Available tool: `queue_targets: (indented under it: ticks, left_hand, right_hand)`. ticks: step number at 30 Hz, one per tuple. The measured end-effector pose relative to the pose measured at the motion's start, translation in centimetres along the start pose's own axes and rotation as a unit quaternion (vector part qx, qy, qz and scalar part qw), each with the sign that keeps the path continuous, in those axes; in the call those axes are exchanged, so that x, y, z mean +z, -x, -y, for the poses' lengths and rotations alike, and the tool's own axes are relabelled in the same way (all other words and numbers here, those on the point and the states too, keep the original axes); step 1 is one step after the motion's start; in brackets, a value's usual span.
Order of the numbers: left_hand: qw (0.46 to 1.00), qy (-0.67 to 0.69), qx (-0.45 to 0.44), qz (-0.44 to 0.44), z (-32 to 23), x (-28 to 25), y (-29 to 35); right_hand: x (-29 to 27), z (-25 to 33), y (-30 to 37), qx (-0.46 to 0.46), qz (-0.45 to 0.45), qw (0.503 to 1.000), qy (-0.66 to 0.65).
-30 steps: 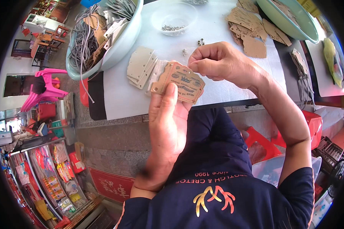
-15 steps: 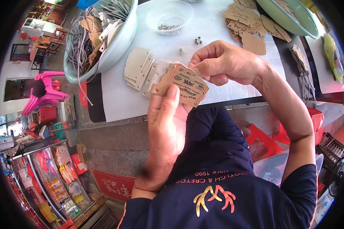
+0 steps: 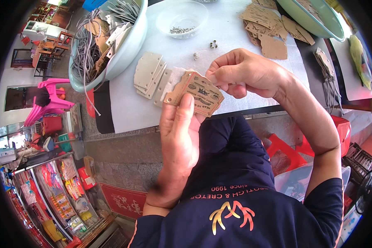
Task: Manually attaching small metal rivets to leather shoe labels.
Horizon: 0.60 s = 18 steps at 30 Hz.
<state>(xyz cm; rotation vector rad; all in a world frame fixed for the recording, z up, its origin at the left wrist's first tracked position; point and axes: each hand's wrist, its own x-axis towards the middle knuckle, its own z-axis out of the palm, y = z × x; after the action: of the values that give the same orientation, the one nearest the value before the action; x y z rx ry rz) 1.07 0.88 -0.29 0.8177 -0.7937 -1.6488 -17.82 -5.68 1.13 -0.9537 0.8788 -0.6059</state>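
Note:
My left hand (image 3: pixel 180 134) holds a brown printed cardboard tag (image 3: pixel 202 94) above the table's near edge, its thumb pressed on the face. Small holes show along the tag's edge. At the tag's upper right, my right hand (image 3: pixel 250 72) has thumb and forefinger pinched together; whatever is between them is hidden. Several pale grey tags (image 3: pixel 148 73) with holes lie fanned out to the left of the held one. Beyond the hands are a few tiny silver metal pieces (image 3: pixel 196 55) and a small group of ring-like metal pieces (image 3: pixel 213 44).
A clear plastic bowl (image 3: pixel 199 18) holds small metal fasteners (image 3: pixel 181 30). At the left stands a pale blue basin (image 3: pixel 138 45) with grey cords and tags. Brown tags (image 3: pixel 273 46) are heaped at the far right, beside a green basin (image 3: pixel 332 31). Corded tags (image 3: pixel 327 72) hang over the right edge.
My right hand has shifted slightly right and down, still pinched. The cardboard tag in my left hand has turned a little. The loose pieces lie as before.

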Motion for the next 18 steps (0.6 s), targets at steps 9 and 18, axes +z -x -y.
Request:
queue_targets:
  ticks: [9,18]
  left_hand:
    - [1.0,0.003,0.005,0.003,0.2,0.1,0.0]
    - [1.0,0.007,0.004,0.002,0.0,0.2,-0.1]
  right_hand:
    - [0.0,-0.5,0.8,-0.02,0.001,1.0,-0.016]
    - [0.1,-1.2,0.8,-0.065,-0.012,0.998,-0.008]
